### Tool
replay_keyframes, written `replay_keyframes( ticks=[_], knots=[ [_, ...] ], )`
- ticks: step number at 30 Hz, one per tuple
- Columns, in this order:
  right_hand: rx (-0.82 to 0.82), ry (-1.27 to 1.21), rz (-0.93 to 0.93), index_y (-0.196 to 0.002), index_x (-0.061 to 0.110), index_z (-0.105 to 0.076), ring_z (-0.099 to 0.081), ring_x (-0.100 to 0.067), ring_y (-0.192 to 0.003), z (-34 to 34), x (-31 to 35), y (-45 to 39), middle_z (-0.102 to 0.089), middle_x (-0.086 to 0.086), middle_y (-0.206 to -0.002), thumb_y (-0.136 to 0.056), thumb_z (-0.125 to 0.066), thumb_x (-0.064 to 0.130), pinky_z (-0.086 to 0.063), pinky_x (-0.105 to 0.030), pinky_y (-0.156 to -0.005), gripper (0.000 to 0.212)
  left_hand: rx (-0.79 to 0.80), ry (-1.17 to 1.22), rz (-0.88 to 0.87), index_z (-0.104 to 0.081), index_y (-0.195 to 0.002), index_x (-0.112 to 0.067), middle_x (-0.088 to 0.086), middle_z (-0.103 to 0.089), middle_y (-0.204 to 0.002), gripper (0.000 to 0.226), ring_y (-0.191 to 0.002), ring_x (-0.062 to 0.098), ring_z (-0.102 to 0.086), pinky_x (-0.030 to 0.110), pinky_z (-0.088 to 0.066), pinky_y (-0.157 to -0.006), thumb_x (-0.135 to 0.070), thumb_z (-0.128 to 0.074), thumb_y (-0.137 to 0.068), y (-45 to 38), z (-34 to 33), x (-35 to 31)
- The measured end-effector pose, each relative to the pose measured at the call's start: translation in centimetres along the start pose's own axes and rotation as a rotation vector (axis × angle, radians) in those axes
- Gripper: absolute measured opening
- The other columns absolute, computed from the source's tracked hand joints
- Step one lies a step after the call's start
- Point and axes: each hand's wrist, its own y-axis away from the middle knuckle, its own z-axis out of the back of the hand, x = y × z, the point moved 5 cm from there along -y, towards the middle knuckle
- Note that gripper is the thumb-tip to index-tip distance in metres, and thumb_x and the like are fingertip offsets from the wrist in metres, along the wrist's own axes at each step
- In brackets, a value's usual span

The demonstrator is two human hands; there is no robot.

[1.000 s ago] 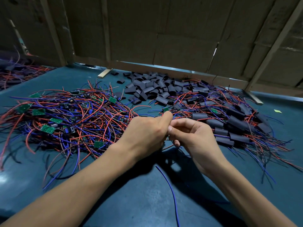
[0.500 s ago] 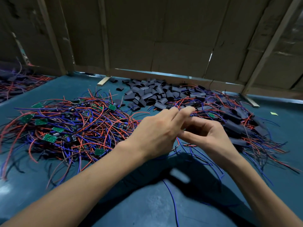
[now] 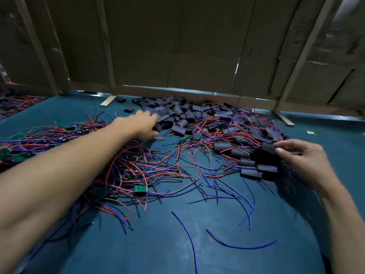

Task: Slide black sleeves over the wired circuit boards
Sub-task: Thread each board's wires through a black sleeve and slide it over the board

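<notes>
Step in hand: one sleeved board looks finished and is being set down, while a fresh sleeve is fetched.
Left hand (image 3: pixel 141 124): stretched to upper centre of the frame, at the near edge of the heap of loose flat black tubing sleeves (image 3: pixel 173 113); motion blur hides the fingers, so I cannot tell whether its grip has closed on a sleeve.
Right hand (image 3: pixel 298 155): at right of the frame, grip narrow, thumb and fingertips pinching a black-sleeved board (image 3: pixel 267 148) over the pile of finished sleeved boards with red and blue leads (image 3: pixel 250 165).
Unsleeved work: bare small green circuit boards (image 3: pixel 140 188) lie in the tangle of red and blue wires (image 3: pixel 59 143) at left and centre of the dark teal bench (image 3: pixel 158 244).
Backdrop: brown cardboard panels on pale wooden battens (image 3: pixel 197 46) stand along the far edge of the bench.
Next move calls for: a clean pinch on one sleeve only, release of the finished piece on the right-hand pile, then a green board drawn free of the tangle; snagged leads are the likely nuisance.
Change from earlier frames: a second ago both hands met at centre frame, working one piece together; half a second ago they were still joined, further up. Now they are well apart, left gone to the sleeve heap, right swung out to the finished pile.
</notes>
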Motion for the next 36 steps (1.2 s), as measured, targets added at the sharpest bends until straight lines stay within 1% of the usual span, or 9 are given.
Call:
replay_keyframes(
  ticks=[5, 10, 14, 16, 20, 23, 25, 31, 36],
  knots=[
    [-0.099, 0.228, 0.055, -0.09, 0.035, -0.075, -0.061, -0.027, -0.105, -0.3, 0.9, -0.3, -0.068, 0.003, -0.098, -0.087, -0.072, 0.01, -0.044, -0.046, -0.099, 0.025, -0.025, 0.092, -0.006, -0.058, -0.127, -0.021, 0.011, -0.063, -0.125, 0.042, -0.111, 0.032, -0.06, 0.042, -0.052, -0.09, -0.043, -0.067, -0.092, 0.0, -1.1, 1.4],
    [-0.41, 0.251, 0.254, -0.1, 0.016, -0.076, -0.058, -0.038, -0.105, -1.6, 4.7, 1.3, -0.068, -0.012, -0.106, -0.08, -0.058, 0.005, -0.037, -0.047, -0.09, 0.029, -0.092, 0.235, 0.03, -0.042, -0.14, -0.023, 0.016, -0.056, -0.128, 0.069, -0.112, 0.034, -0.055, 0.039, -0.048, -0.089, -0.034, -0.079, -0.083, 0.4, 1.1, 0.9],
    [-0.498, 0.21, 0.521, -0.108, 0.009, -0.074, -0.064, -0.034, -0.101, -3.8, 8.0, 3.4, -0.07, -0.011, -0.105, -0.08, -0.063, 0.001, -0.039, -0.047, -0.088, 0.03, -0.441, 0.399, 0.006, -0.034, -0.149, -0.03, 0.019, -0.05, -0.126, 0.072, -0.111, 0.036, -0.056, 0.039, -0.043, -0.096, -0.035, -0.072, -0.088, 3.6, 5.6, -0.8],
    [-0.393, 0.126, 0.667, -0.116, 0.005, -0.072, -0.065, -0.032, -0.103, -5.5, 9.7, 4.3, -0.069, -0.012, -0.111, -0.086, -0.072, 0.005, -0.044, -0.046, -0.091, 0.03, -0.448, 0.629, 0.011, -0.042, -0.144, -0.032, 0.011, -0.058, -0.118, 0.066, -0.103, 0.025, -0.061, 0.032, -0.047, -0.089, -0.046, -0.073, -0.087, 5.9, 6.7, -2.2],
    [-0.028, -0.135, 0.715, -0.132, -0.001, -0.063, -0.062, -0.019, -0.119, -9.5, 12.8, 6.5, -0.064, -0.01, -0.13, -0.084, -0.083, 0.022, -0.045, -0.024, -0.104, 0.057, 0.049, 1.459, -0.076, -0.055, -0.133, -0.021, 0.011, -0.073, -0.106, 0.066, -0.087, 0.022, -0.073, 0.036, -0.061, -0.082, -0.042, -0.079, -0.075, 10.7, 5.2, -8.6],
    [0.002, -0.238, 0.688, -0.119, -0.001, -0.07, -0.068, -0.018, -0.108, -11.1, 13.7, 7.9, -0.072, -0.006, -0.118, -0.083, -0.081, 0.003, -0.054, -0.036, -0.097, 0.037, 0.148, 1.682, -0.103, -0.058, -0.126, -0.01, 0.012, -0.073, -0.096, 0.064, -0.086, 0.027, -0.072, 0.039, -0.062, -0.08, -0.034, -0.08, -0.071, 13.6, 3.4, -11.3],
    [0.072, -0.339, 0.608, -0.109, 0.002, -0.075, -0.071, -0.018, -0.098, -11.2, 13.6, 7.9, -0.075, -0.004, -0.108, -0.083, -0.078, -0.006, -0.056, -0.042, -0.088, 0.027, 0.167, 1.762, -0.098, -0.055, -0.125, -0.004, 0.017, -0.07, -0.093, 0.064, -0.086, 0.03, -0.072, 0.043, -0.062, -0.082, -0.03, -0.08, -0.073, 14.8, 2.7, -11.5],
    [0.512, -0.735, 0.345, -0.102, 0.011, -0.079, -0.073, -0.024, -0.092, -12.9, 13.6, 8.0, -0.078, -0.006, -0.1, -0.081, -0.08, 0.013, -0.057, -0.038, -0.089, 0.021, 0.089, 1.655, -0.078, -0.044, -0.125, -0.019, 0.015, -0.064, -0.106, 0.067, -0.083, 0.031, -0.071, 0.054, -0.061, -0.079, -0.031, -0.086, -0.074, 16.0, 2.5, -9.8],
    [0.756, -0.877, 0.212, -0.1, 0.003, -0.078, -0.064, -0.021, -0.083, -14.1, 12.6, 8.3, -0.072, -0.011, -0.091, -0.086, -0.076, 0.008, -0.052, -0.03, -0.078, 0.015, 0.147, 1.529, -0.222, -0.042, -0.114, -0.028, 0.012, -0.049, -0.1, 0.057, -0.071, 0.034, -0.071, 0.046, -0.062, -0.067, -0.024, -0.086, -0.078, 15.9, 2.3, -10.1]
  ],
)
